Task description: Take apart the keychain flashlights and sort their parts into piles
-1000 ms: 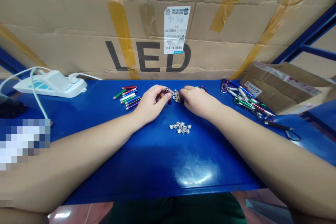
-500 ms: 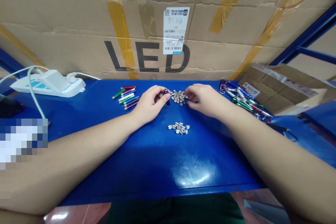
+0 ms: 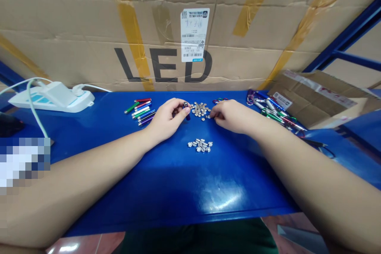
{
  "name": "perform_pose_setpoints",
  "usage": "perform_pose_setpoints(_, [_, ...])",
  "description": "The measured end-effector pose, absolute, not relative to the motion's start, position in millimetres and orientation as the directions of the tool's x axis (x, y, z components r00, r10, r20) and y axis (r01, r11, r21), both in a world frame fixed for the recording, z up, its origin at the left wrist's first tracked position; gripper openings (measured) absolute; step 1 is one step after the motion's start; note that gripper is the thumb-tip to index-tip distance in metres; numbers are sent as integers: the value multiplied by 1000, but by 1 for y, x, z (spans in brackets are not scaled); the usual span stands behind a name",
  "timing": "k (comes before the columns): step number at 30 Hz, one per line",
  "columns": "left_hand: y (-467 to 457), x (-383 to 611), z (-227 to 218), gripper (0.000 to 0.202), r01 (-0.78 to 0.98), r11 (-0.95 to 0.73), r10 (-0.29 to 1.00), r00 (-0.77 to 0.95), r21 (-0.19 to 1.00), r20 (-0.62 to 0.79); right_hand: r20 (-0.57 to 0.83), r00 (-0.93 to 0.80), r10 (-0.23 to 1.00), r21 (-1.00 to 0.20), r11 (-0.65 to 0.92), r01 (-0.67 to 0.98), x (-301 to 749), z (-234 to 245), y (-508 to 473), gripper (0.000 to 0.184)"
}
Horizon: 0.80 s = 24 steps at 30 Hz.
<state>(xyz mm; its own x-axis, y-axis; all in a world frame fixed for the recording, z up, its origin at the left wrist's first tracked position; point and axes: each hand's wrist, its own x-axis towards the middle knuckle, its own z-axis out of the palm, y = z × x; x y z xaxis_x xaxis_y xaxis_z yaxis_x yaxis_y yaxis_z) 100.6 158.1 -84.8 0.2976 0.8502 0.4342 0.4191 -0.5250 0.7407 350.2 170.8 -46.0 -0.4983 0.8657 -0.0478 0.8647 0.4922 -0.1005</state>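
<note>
My left hand (image 3: 171, 116) is closed around a small purple metal tube (image 3: 187, 116), held upright with its open-looking end on top. To its right lies a pile of button cells (image 3: 200, 108). My right hand (image 3: 224, 114) is at the pile's right edge, thumb and fingers pinched on a button cell (image 3: 208, 117); the curled fingers partly hide it. Nearer to me is a small cluster of silver caps (image 3: 200, 145). Left of my left hand lie several coloured metal tubes (image 3: 143, 110), partly covered by that hand.
A white power strip (image 3: 50, 97) with plugs and cables sits at the left. Coloured carabiners (image 3: 219, 100) lie behind my right hand. At the right are metal pens or lights with clips (image 3: 276, 112) beside an open cardboard box (image 3: 315, 97). A large carton (image 3: 89, 27) stands behind the blue table (image 3: 166, 182).
My right hand's fingers have drawn together at the right edge of the button cells. The left hand keeps its hold on the purple tube. The whole view has shifted slightly.
</note>
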Motion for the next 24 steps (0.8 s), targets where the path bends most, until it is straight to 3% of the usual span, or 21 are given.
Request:
perform_pose_setpoints(5, [158, 101, -85, 26, 423, -513, 857, 294, 747, 422, 31, -546, 837, -67, 547, 834, 345, -51, 173, 33])
perform_pose_setpoints(12, [158, 100, -86, 25, 410, -521, 853, 291, 749, 434, 84, -522, 848, -167, 529, 832, 351, -43, 171, 30])
perform_pose_setpoints(17, [159, 100, -87, 26, 411, -506, 861, 289, 759, 418, 97, -632, 769, -178, 638, 749, 350, -47, 171, 32])
perform_pose_setpoints(24, [160, 100, -89, 26, 412, -502, 863, 294, 760, 411, 101, -614, 783, -161, 622, 766, 344, -56, 174, 14])
